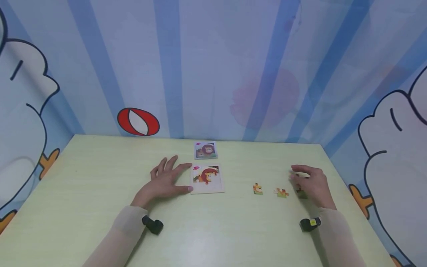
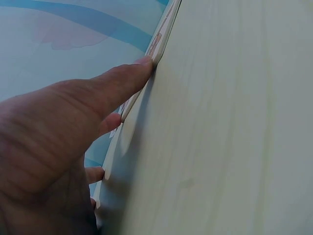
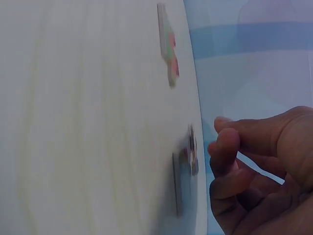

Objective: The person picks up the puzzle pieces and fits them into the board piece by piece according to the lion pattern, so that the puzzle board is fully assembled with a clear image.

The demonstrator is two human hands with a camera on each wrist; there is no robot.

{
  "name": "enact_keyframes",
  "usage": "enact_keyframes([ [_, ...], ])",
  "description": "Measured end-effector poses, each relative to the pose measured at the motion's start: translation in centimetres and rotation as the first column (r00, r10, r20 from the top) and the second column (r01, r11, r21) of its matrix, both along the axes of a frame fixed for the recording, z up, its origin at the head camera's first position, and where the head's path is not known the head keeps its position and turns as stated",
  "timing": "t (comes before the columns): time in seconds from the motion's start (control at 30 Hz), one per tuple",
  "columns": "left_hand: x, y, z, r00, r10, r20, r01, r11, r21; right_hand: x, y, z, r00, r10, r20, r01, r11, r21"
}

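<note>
A square puzzle board [image 1: 216,188] with a partly assembled lion picture lies flat on the table. My left hand [image 1: 165,183] spreads its fingers beside it, thumb and index fingertip touching its left edge. In the left wrist view, the thumb of the left hand [image 2: 63,117] rests against the board's edge [image 2: 160,46]. To the right lie two loose jigsaw pieces, a left one [image 1: 257,189] and a right one [image 1: 281,193]. Over another jigsaw piece [image 1: 301,193], partly hidden, hovers my right hand [image 1: 311,185]. Its fingers are loosely bent, and nothing shows between them in the right wrist view.
Behind the board lies a small square picture card [image 1: 205,150] with lions on it. A pale wooden table [image 1: 83,185] carries everything. A blue striped backdrop [image 1: 213,74] with cartoon drawings rises at the table's far edge. Both wrists wear small black cameras.
</note>
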State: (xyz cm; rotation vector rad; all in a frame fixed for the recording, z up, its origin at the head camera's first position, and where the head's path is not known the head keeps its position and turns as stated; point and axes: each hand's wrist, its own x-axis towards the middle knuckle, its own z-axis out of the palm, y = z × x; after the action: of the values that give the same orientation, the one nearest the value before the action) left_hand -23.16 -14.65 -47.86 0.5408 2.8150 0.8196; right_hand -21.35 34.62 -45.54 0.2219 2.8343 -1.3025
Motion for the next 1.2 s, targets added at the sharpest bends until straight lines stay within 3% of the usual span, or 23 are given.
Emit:
enact_keyframes([
  [0.27, -0.1, -0.1, -0.1, 1.000, 0.003, 0.006, -0.003, 1.000, -0.006, 0.0, 1.7, 0.0, 0.996, -0.049, 0.077, 0.041, 0.993, 0.113],
  [0.63, 0.0, -0.1, 0.0, 1.000, -0.003, 0.010, 0.003, 1.000, -0.001, -0.2, 1.7, -0.5, 0.995, 0.027, 0.096, -0.042, 0.986, 0.160],
  [0.87, 0.0, 0.0, 0.1, 1.000, -0.004, 0.006, 0.004, 1.000, -0.004, -0.4, 1.6, -0.7, 0.999, 0.008, 0.044, -0.015, 0.986, 0.164],
  [1.2, -0.1, -0.1, -0.1, 1.000, -0.008, 0.005, 0.008, 1.000, -0.008, -0.2, 0.7, -0.6, 0.997, -0.016, -0.072, 0.022, 0.997, 0.078],
])
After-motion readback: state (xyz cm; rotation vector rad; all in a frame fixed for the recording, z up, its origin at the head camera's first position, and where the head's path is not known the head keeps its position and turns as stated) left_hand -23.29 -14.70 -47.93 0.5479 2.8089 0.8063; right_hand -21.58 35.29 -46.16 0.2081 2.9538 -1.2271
